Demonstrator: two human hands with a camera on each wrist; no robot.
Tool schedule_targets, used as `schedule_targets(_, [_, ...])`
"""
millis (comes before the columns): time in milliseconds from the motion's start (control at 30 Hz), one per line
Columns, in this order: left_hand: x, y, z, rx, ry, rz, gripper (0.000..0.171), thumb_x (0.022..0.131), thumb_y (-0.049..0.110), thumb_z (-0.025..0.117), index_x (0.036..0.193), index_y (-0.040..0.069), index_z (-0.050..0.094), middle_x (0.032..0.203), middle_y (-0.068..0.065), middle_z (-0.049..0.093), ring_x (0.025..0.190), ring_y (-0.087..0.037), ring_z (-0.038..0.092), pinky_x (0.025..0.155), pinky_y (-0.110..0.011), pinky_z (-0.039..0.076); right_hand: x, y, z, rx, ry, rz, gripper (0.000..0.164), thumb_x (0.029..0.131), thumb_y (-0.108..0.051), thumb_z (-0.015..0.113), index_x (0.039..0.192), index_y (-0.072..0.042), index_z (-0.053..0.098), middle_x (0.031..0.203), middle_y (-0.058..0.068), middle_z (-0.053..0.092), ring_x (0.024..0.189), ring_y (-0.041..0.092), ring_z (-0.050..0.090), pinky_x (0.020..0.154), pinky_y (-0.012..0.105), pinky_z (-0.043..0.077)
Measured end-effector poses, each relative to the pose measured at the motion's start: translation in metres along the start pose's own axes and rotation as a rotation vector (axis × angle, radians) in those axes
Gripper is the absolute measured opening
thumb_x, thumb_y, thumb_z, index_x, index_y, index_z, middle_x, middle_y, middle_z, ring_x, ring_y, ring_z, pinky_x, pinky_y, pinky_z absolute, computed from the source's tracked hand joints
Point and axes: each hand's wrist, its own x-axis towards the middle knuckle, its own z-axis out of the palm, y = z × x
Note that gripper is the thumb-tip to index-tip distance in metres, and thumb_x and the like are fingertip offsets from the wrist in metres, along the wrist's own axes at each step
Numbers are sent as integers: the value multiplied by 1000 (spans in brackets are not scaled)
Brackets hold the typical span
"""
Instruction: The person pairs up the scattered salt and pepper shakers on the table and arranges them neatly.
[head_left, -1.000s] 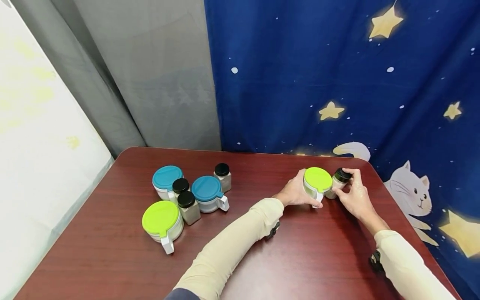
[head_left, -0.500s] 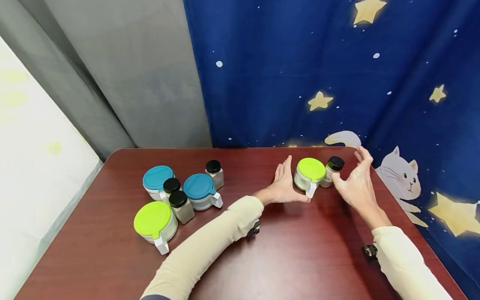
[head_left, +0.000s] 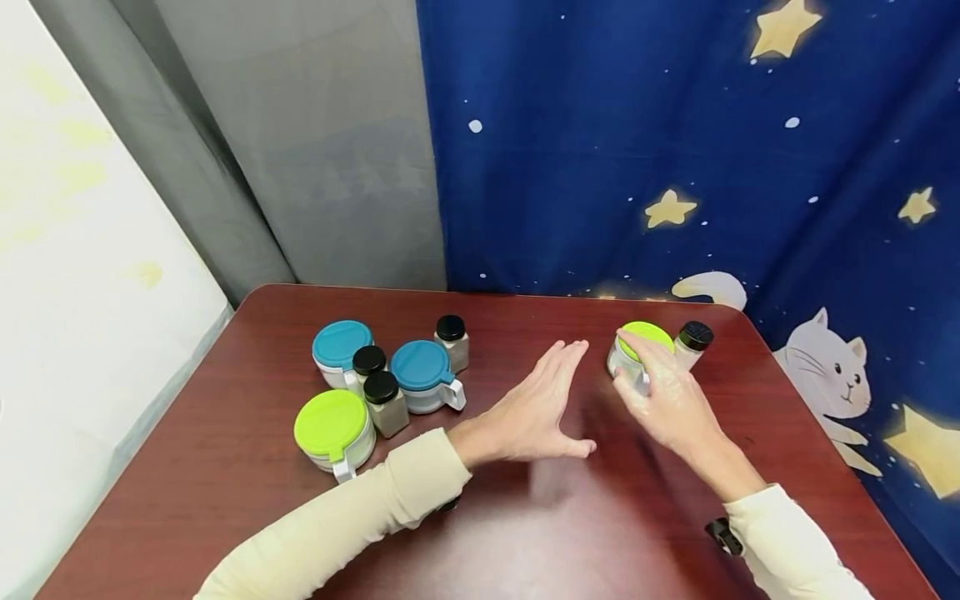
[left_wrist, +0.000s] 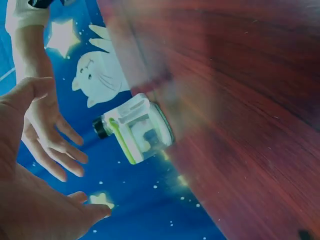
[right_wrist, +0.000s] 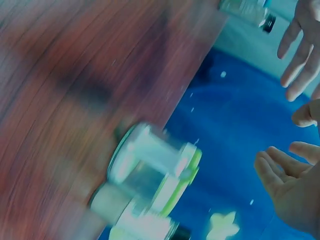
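My left hand [head_left: 528,408] is above the middle of the table, fingers straight and thumb spread, holding nothing. My right hand [head_left: 670,406] hovers in front of a small clear jar with a lime-green lid [head_left: 654,335], partly covering it in the head view. Both wrist views show a gap between the right hand and this green-lidded jar [left_wrist: 142,130]. Touching or close beside the jar stands a black-capped seasoning shaker [head_left: 695,337], at the table's far right. In the right wrist view the jar [right_wrist: 150,157] is blurred, its white handle facing the camera.
On the table's left side stand two blue-lidded jars [head_left: 342,342] [head_left: 422,365], a larger green-lidded jar [head_left: 331,423] and three black-capped shakers [head_left: 387,408] [head_left: 369,361] [head_left: 451,328]. The reddish-brown table [head_left: 240,500] ends at the curtain [head_left: 540,150] behind.
Both hands have let go: the left from the green-lidded jar, the right from the shaker. The left hand has moved left and nearer; the right has shifted left, in front of the jar.
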Motion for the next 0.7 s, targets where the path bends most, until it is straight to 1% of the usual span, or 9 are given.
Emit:
schedule_targets(67, [-10,1,-2,1,1,-11,119,79,47,82,159,-3,9,163,-20,22,153,-31,12,119,-28,9,-2,-8,4,37,-37,16,57,91,-13,72,144,-6,54,139,18,57,128,37,52,101,60,43])
schedule_targets(167, [-27,1,-5,-24,12,-55,115,81,47,80,160,-1,12,163,-17,24,152,-29,14,119,-32,18,-3,-21,11,116,-90,36,59,92,-13,73,147,-8,53,142,16,56,128,35,53,102,58,43])
schedule_targets(267, [-47,-1,-7,-61,53,-108,112,80,46,80,160,1,16,163,-15,27,152,-26,17,116,-37,27,-4,-34,20,196,-121,23,59,92,-12,73,147,-10,53,140,13,58,127,33,55,102,56,44])
schedule_targets(367, [-68,-2,-12,-90,92,-144,110,79,46,81,160,4,19,162,-13,30,152,-22,19,115,-40,31,-3,-43,30,234,-137,-5,58,93,-12,73,147,-13,53,137,10,61,127,28,56,101,54,45])
schedule_targets(467, [-88,-3,-21,-102,120,-171,111,77,46,83,161,8,21,162,-10,30,151,-19,19,115,-41,31,-1,-52,41,229,-151,-17,58,93,-15,73,148,-17,53,138,5,60,128,25,55,102,52,44])
schedule_targets(567, [-109,-7,-34,-100,158,-194,112,76,47,85,162,14,22,163,-4,29,151,-18,20,112,-43,36,2,-60,53,208,-161,-40,58,94,-18,73,148,-20,54,141,2,59,131,23,53,104,50,44])
schedule_targets(633, [-124,-13,-44,-92,202,-199,111,75,45,87,162,16,23,164,-4,28,151,-21,22,111,-46,37,6,-67,61,187,-181,-78,56,94,-20,71,148,-20,54,143,1,57,132,21,52,104,48,44])
schedule_targets(700, [-138,-22,-54,-75,251,-213,108,77,41,87,161,16,25,163,-4,28,150,-24,24,110,-49,38,11,-76,70,160,-210,-136,55,94,-22,69,148,-20,54,144,0,56,132,18,51,104,45,45])
